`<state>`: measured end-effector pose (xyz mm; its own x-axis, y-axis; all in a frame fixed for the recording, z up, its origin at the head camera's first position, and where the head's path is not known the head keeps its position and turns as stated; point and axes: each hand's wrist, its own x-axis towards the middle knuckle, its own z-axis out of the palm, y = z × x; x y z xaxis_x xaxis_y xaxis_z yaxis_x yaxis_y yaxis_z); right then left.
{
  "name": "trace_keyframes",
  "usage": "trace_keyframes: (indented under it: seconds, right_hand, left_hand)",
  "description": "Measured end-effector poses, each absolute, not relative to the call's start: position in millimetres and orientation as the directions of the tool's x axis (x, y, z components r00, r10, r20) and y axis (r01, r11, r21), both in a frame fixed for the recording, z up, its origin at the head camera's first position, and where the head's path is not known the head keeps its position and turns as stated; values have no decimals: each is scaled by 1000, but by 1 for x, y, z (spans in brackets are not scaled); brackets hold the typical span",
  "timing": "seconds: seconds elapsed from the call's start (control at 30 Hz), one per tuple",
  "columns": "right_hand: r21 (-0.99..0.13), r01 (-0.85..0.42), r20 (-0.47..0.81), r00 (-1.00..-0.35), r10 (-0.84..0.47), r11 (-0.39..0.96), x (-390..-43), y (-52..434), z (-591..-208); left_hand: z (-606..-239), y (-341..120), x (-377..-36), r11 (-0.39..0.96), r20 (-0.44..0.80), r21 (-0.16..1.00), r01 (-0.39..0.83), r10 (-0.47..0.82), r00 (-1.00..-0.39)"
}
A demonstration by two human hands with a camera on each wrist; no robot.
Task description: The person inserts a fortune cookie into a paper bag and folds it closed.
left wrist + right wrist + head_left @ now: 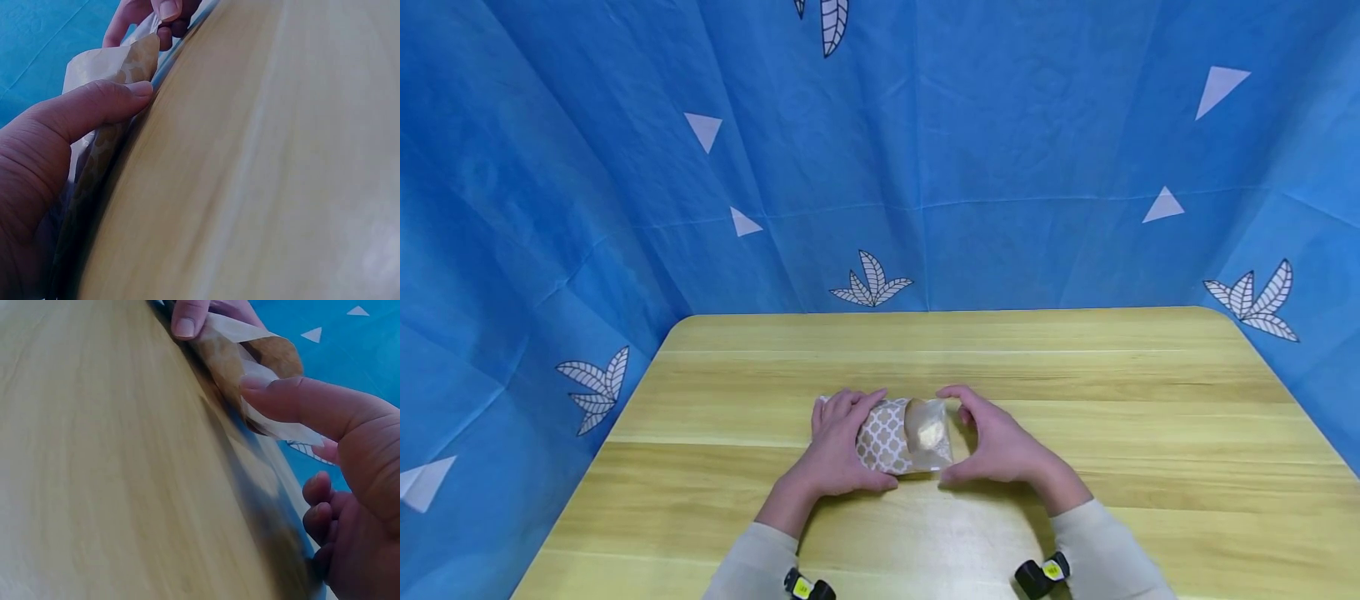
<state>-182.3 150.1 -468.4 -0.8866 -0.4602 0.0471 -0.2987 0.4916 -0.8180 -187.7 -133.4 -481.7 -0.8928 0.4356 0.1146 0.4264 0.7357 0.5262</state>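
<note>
A paper bag (pixel 883 437) with a tan-and-white lattice print lies flat near the middle of the table. From its right end shows a pale, see-through part (pixel 931 433) with a whitish patch whose kind I cannot tell. My left hand (pixel 838 446) grips the bag's left part, thumb along the near edge and fingers over the far side. At the right end, my right hand (pixel 1003 442) spans the see-through part between thumb and forefinger. In the right wrist view, the right thumb (pixel 294 400) touches the bag's brown and white edge; the other fingers are curled.
The wooden table (pixel 1150 433) stretches out on all sides of the hands. Behind and at both sides hangs a blue cloth (pixel 1000 150) with leaf and triangle prints. Black wrist cameras (pixel 1037 577) sit at both sleeves.
</note>
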Motion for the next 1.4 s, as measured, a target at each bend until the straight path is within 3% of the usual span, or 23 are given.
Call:
trace_keyframes:
  seconds: [0.27, 0.53, 0.77, 1.4]
  right_hand:
    - [-764, -307, 34, -898, -439, 568, -182, 145, -470]
    - [-814, -285, 32, -892, -451, 506, -182, 151, -471]
    - [-848, -310, 102, -891, -442, 429, -183, 163, -475]
    - [-814, -323, 122, -908, -400, 483, -184, 157, -476]
  left_hand:
    - [-481, -132, -187, 731, 112, 533, 426, 437, -892]
    - [-482, -132, -187, 738, 102, 531, 416, 432, -896]
    - [-482, -132, -187, 736, 101, 540, 408, 425, -900]
    - [-483, -133, -187, 727, 121, 540, 424, 431, -894]
